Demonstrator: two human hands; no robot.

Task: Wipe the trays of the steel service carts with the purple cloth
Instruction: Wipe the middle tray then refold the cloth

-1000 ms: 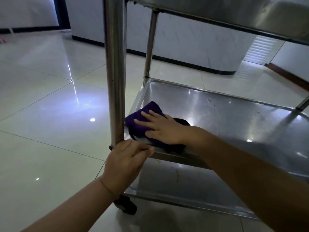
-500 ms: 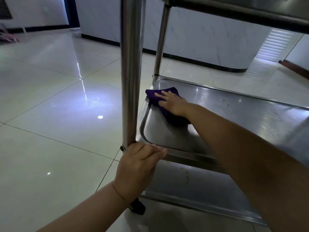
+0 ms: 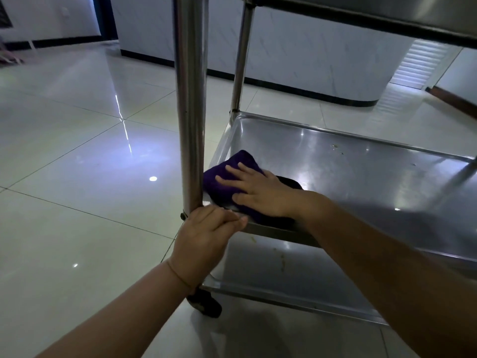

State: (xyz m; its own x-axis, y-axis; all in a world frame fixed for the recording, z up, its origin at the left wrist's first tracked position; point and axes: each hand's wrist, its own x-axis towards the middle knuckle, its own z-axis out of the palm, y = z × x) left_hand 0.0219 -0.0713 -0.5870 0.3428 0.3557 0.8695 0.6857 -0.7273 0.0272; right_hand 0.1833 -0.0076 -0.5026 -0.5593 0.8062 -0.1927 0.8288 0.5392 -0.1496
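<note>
The right hand (image 3: 260, 192) lies flat, fingers straight and spread, pressing the purple cloth (image 3: 232, 177) onto the middle tray (image 3: 348, 161) of the steel cart, in the tray's near left corner, just beside the front upright post (image 3: 191, 104). The left hand (image 3: 206, 233) has its fingers curled over the tray's front rim at the foot of that post, apparently steadying the cart, which stands on wheels; one black wheel (image 3: 206, 303) shows below the wrist. The step in hand looks like wiping this middle tray, with much of it not yet dealt with: a few small crumbs (image 3: 335, 147) sit near the far edge, well apart from the cloth. To do it well, keep the palm flat and the pressure even so the folded cloth does not bunch, work it snugly into the corner and along the raised rim where dirt collects, then make overlapping strokes toward the far edge and the right side, gathering the crumbs instead of scattering them. The bottom tray (image 3: 296, 280) below carries yellowish smears (image 3: 282, 259) near its front edge and will likely need firmer rubbing.
</note>
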